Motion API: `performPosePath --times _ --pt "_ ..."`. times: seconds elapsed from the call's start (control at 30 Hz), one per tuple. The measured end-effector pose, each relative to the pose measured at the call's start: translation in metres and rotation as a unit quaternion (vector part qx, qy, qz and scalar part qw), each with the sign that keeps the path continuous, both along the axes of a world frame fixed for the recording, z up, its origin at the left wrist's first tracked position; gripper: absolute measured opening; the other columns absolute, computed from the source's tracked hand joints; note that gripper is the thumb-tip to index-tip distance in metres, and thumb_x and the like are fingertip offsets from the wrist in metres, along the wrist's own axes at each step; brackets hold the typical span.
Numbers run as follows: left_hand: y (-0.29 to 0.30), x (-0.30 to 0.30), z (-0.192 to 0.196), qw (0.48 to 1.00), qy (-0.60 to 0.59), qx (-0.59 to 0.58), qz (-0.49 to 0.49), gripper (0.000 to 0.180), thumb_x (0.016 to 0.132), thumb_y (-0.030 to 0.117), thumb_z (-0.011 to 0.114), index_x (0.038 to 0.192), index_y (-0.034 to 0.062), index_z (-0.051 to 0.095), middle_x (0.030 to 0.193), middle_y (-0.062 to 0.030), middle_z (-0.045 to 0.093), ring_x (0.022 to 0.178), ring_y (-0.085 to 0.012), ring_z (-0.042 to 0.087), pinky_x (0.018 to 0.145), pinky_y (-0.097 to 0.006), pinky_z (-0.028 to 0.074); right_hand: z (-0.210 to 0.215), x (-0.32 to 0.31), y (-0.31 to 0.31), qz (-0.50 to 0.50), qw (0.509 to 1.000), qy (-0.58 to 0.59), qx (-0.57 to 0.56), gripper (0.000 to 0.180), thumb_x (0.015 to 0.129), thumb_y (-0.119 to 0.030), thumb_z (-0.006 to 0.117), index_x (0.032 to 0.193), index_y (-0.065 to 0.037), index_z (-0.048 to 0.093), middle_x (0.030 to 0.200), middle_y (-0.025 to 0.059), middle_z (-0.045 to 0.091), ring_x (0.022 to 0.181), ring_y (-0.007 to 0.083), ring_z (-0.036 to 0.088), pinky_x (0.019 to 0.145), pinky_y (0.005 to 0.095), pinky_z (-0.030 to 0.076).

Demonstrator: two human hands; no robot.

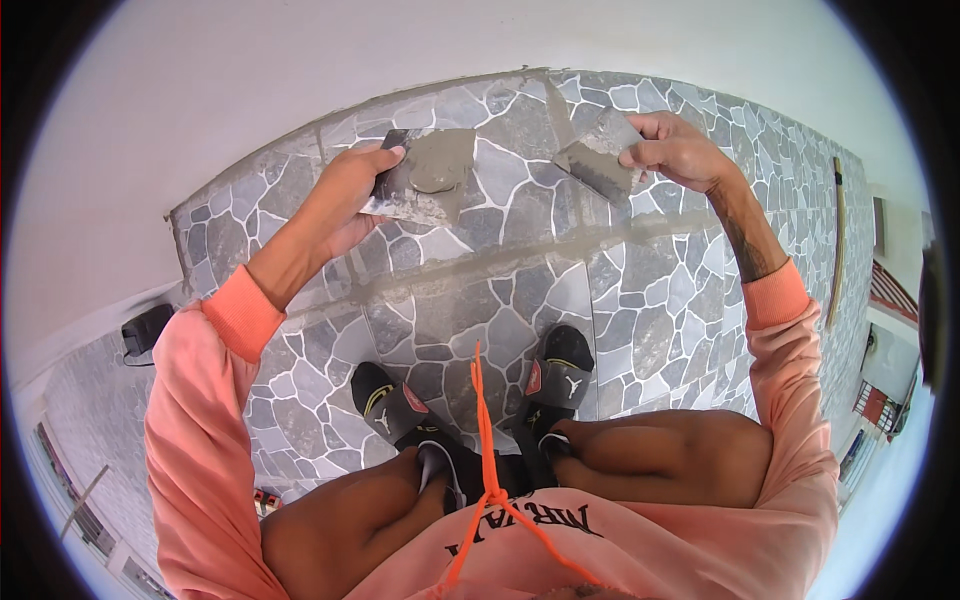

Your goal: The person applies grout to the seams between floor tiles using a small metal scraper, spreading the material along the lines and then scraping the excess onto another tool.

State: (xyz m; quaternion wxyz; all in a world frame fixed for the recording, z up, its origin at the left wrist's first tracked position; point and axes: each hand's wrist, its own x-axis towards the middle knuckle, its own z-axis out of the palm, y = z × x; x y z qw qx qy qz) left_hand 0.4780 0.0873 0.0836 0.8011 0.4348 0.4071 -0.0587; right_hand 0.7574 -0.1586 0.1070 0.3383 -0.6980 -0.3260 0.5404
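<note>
My left hand (358, 190) grips the edge of a flat, dark putty blade (395, 195), thumb on top. A thick lump of grey-brown grout (436, 165) lies on that blade. To the right, my right hand (672, 150) is closed round a second putty blade (614, 128), whose lower face carries a smear of the same grout. The two blades are apart, both held above the stone-patterned floor tiles (520, 210). Filled grout joints (470, 268) run between the tiles beneath and beyond my hands.
A white wall (330, 60) rises along the far edge of the tiles. My feet in dark slides (405, 410) rest on the tiles close to me. At the left lies a black box-like object (147, 330); at the right, a long thin strip (838, 240) lies on the floor.
</note>
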Motion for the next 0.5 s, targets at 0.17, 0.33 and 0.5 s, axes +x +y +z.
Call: performPosePath --times 0.17,0.33,0.5 --pt "0.011 -0.023 0.000 1.000 -0.022 -0.016 0.013 0.035 0.096 0.019 0.051 0.123 -0.0032 0.049 0.106 -0.0096 0.061 0.092 -0.0158 0.063 0.080 -0.030 0.055 -0.065 0.082 -0.048 -0.172 0.973 -0.147 -0.052 0.027 0.082 -0.021 0.062 0.104 -0.004 0.066 0.085 0.0003 0.063 0.072 0.0104 0.055 0.062 0.0262 0.046" --pt "0.016 -0.029 0.006 1.000 -0.021 -0.002 0.022 0.038 0.095 0.019 0.052 0.126 -0.0015 0.049 0.107 -0.0090 0.062 0.088 -0.0142 0.064 0.075 -0.028 0.054 -0.112 0.186 -0.090 -0.248 0.905 -0.324 -0.118 0.032 0.082 -0.023 0.060 0.105 -0.001 0.065 0.084 0.0035 0.061 0.074 0.0127 0.053 0.066 0.0282 0.043" --pt "0.025 -0.041 0.003 0.999 0.021 0.023 0.041 0.041 0.094 0.021 0.053 0.128 -0.0015 0.048 0.103 -0.0083 0.064 0.085 -0.0133 0.064 0.073 -0.027 0.053 -0.131 0.241 -0.098 -0.258 0.846 -0.436 -0.164 0.041 0.073 -0.024 0.058 0.102 0.003 0.066 0.090 0.0221 0.067 0.085 0.0312 0.066 0.077 0.0397 0.049"
